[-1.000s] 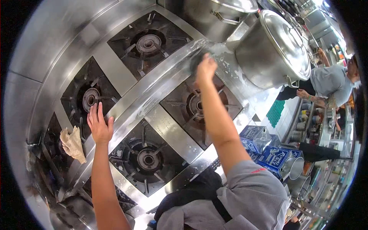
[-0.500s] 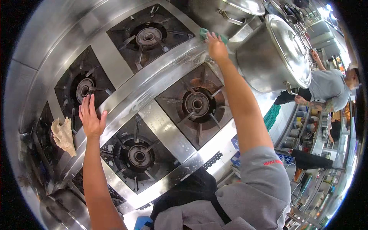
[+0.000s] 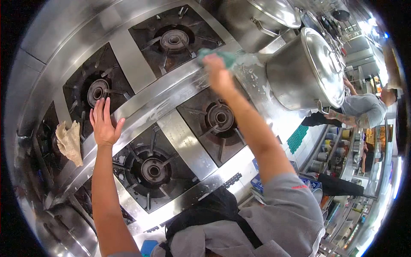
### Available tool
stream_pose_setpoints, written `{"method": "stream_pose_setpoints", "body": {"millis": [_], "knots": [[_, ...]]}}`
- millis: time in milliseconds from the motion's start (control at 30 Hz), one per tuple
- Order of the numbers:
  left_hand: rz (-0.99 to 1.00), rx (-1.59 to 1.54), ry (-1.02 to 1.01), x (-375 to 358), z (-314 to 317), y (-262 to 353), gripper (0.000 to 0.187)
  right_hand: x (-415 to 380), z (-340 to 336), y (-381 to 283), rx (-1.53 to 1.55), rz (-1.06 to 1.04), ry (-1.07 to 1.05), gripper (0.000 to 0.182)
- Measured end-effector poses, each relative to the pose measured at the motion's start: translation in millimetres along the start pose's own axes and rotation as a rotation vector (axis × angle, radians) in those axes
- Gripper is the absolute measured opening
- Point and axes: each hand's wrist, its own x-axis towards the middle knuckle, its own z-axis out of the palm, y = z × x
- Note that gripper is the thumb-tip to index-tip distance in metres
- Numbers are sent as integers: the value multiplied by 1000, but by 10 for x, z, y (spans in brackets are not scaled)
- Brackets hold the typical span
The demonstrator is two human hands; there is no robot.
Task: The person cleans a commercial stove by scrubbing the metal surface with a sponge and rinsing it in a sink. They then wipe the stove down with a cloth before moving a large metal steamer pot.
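My right hand (image 3: 219,77), blurred by motion, presses a green cloth (image 3: 227,60) onto the raised steel ledge (image 3: 171,88) between the back and front burners. Wet, soapy streaks show on the steel around it. My left hand (image 3: 105,126) lies flat on the same ledge further left, fingers spread and holding nothing, fingertips close to a back burner (image 3: 98,90). Left of that hand a crumpled beige rag (image 3: 69,143) is draped over the stove. Cast-iron burners (image 3: 154,170) and a browned front burner (image 3: 221,118) sit below the ledge.
A large lidded stockpot (image 3: 291,77) stands at the right on the wet steel top, with another lidded pot (image 3: 244,25) behind it. A dark pot (image 3: 70,231) is at lower left. A co-worker (image 3: 364,107) stands at far right beside shelves of containers (image 3: 327,150).
My right hand has slid left along the ledge with the green cloth, away from the pots. My left hand stays in place on the steel. The view has shifted slightly.
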Motion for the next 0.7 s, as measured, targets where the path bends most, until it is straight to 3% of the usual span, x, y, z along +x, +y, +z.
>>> {"method": "stream_pose_setpoints", "body": {"millis": [67,133,200,233,267,300,333,400,433,500,533,567,600,667,700], "knots": [[4,4,5,5,-12,-14,84,44,142,-630,-85,-15,-123,45],[3,4,19,-10,4,-11,83,135,-18,-714,26,-50,-177,46],[11,1,35,-1,9,19,82,96,-134,-161,-96,-138,-246,47],[8,7,52,-14,-10,15,82,121,-394,29,-104,139,-292,43],[2,-13,44,0,-48,47,82,151,-550,402,204,511,-298,33],[20,-7,32,7,-50,24,83,196,-716,627,101,720,-338,34],[27,-22,50,-6,-61,13,83,213,-650,700,140,686,-370,34],[-1,-17,47,-20,-72,-7,80,219,-405,680,-454,-64,-119,36],[-18,-37,50,-42,-55,-18,79,197,-219,383,-93,256,-319,38],[-45,-37,48,-76,-29,-45,76,49,368,-387,-96,-260,-153,37],[-58,-47,46,-84,-61,-48,75,60,614,-1146,626,186,-247,40],[-57,-69,99,-100,-57,-60,71,151,664,-1710,203,-260,-249,47],[-63,-73,115,-114,-30,-113,71,116,824,-2385,645,148,-332,50],[-69,-412,424,-209,-7,-245,65,231,1058,-3175,223,-270,-302,48],[-213,-478,528,-278,-79,-234,58,317,1092,-3333,224,-297,-292,48]]}}
